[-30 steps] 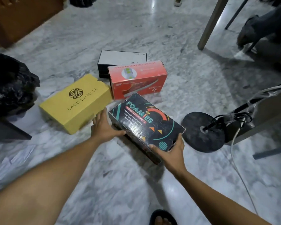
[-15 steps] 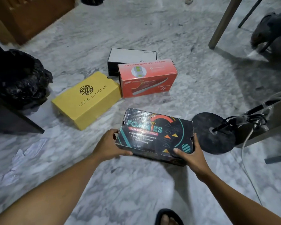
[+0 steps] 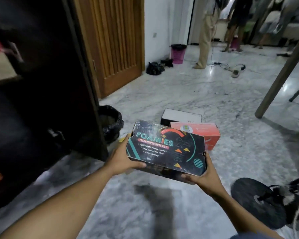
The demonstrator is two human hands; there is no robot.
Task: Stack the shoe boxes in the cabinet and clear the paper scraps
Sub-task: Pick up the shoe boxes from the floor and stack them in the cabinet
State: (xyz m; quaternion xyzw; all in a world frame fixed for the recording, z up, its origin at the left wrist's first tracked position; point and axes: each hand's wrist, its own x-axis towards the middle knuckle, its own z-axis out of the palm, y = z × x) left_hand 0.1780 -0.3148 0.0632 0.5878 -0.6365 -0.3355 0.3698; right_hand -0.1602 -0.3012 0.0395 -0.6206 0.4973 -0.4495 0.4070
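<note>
A black Foamies shoe box [image 3: 166, 149] is held off the marble floor between both hands. My left hand [image 3: 123, 157] grips its left end and my right hand [image 3: 204, 176] grips its near right corner. Behind it on the floor lie a red shoe box [image 3: 209, 133] and a black-and-white shoe box [image 3: 179, 115]. A sliver of the yellow box [image 3: 122, 139] shows beside my left hand. The dark cabinet [image 3: 41, 100] stands open at the left, its door edge close to the held box.
A bin with a black bag [image 3: 110, 123] sits by the cabinet door. A round black stand base [image 3: 255, 200] with cables lies at the right. A table leg [image 3: 281, 76] slants at the right. People stand at the back, near a pink bin [image 3: 178, 53].
The black box has been lifted off the floor in both hands, and my view has swung up and left so the cabinet now fills the left side.
</note>
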